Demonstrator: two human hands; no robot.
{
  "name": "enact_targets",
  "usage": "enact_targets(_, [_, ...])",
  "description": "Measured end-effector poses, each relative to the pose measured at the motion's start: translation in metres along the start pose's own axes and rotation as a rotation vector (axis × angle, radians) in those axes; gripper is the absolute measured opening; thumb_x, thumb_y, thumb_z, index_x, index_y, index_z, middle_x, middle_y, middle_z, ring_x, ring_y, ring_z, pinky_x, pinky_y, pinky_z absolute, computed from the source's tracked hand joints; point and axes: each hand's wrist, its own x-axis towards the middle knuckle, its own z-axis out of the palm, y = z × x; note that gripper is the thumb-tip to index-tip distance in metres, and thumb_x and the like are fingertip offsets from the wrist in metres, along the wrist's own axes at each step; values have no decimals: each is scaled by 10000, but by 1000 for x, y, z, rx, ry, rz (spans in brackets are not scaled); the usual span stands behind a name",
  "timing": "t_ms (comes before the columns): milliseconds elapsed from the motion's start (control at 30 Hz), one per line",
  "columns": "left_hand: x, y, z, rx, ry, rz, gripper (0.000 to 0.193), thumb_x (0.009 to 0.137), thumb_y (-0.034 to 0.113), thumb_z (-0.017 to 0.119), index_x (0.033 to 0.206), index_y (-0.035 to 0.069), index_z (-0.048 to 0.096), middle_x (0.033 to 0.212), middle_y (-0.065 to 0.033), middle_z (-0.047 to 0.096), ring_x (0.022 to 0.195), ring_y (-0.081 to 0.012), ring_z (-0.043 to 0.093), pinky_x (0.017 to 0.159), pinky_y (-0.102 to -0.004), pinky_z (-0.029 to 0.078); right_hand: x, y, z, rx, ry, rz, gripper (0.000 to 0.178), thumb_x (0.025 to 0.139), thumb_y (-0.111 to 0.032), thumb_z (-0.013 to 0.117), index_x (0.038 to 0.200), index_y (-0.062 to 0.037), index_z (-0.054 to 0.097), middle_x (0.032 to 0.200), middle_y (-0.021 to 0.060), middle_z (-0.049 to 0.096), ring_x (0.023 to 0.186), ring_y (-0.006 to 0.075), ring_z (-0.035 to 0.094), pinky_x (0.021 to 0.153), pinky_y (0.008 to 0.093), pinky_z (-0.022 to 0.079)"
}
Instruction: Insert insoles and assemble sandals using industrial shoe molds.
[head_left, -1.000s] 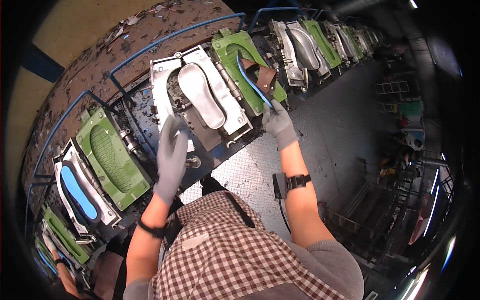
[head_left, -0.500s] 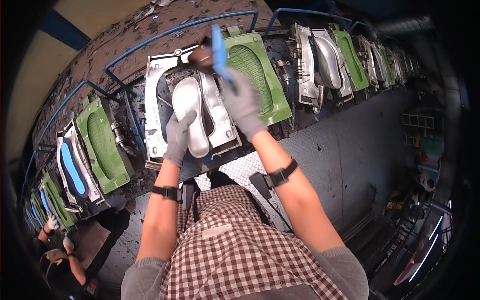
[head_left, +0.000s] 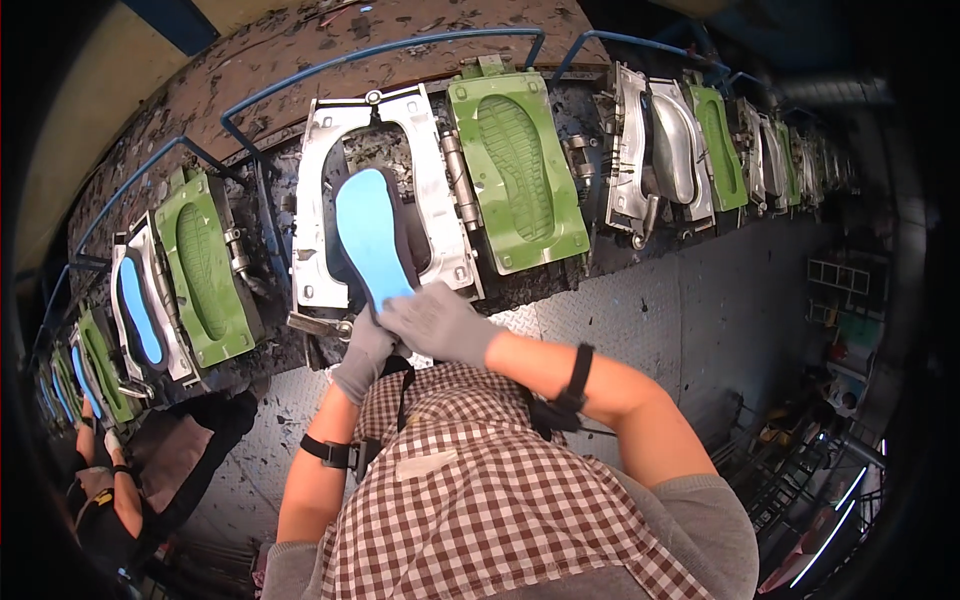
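A dark shoe upper with a bright blue bottom [head_left: 372, 230] lies blue side up in the middle of the silver mould frame [head_left: 318, 205]. It covers the place of the metal foot form, which is hidden. My gloved right hand [head_left: 438, 322] is closed at the near, narrow end of the upper, fingers bent over its blue edge. Just below and to the left, my gloved left hand [head_left: 365, 358] is closed around the same end from the side. Its fingertips are partly hidden. Hinged to the right of the frame is a green mould plate [head_left: 515, 170] with a tread-patterned hollow.
Similar moulds line the bench on both sides: a green plate [head_left: 208, 270] and a blue-bottomed upper [head_left: 140, 310] at left, a bare metal foot form [head_left: 672, 150] at right. Blue rails [head_left: 380, 48] run behind. A co-worker's hand [head_left: 112, 440] shows at lower left.
The blue-bottomed upper has come down from my raised right hand onto the metal form. My right hand has moved down and left to the near end; my left hand has slid lower, off the form's side.
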Motion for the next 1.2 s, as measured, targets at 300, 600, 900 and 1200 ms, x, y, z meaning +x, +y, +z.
enact_targets(300, [-3, 28, -10, -26, -53, 518, 635, 955, 47, 577, 1514, -86, 306, 1352, -149, 593, 1159, -230, 620, 888, -333, 558, 2, 19, -56, 351, 344, 484, 454, 935, -431, 644, 1231, -87, 679, 1035, 132, 725, 976, 319, 704, 882, 432, 546])
enact_targets(600, [72, 69, 2, -500, 161, 334, 484, 937, 202, 720, 1319, -47, 557, 1176, -146, 672, 993, -239, 675, 895, -365, 560, 42, 17, -20, 704, 160, 936, 679, 964, -295, 566, 1546, -8, 367, 1024, 204, 720, 1027, 352, 701, 923, 470, 513])
enact_targets(900, [121, 122, 12, -403, 129, 521, 545, 948, 238, 748, 1378, -28, 546, 1227, -136, 677, 1023, -226, 678, 933, -342, 556, 72, 62, -46, 177, 441, 756, 659, 964, -285, 509, 1593, -177, 345, 1153, 212, 718, 972, 415, 702, 887, 537, 520])
enact_targets(1200, [79, 96, 38, -125, 145, 428, 805, 976, 469, 683, 1511, -57, 391, 1354, -181, 611, 1139, -242, 645, 959, -352, 542, 13, 88, -63, 106, 291, 727, 463, 972, -296, 544, 1425, -200, 536, 1022, 146, 727, 920, 340, 716, 823, 481, 536])
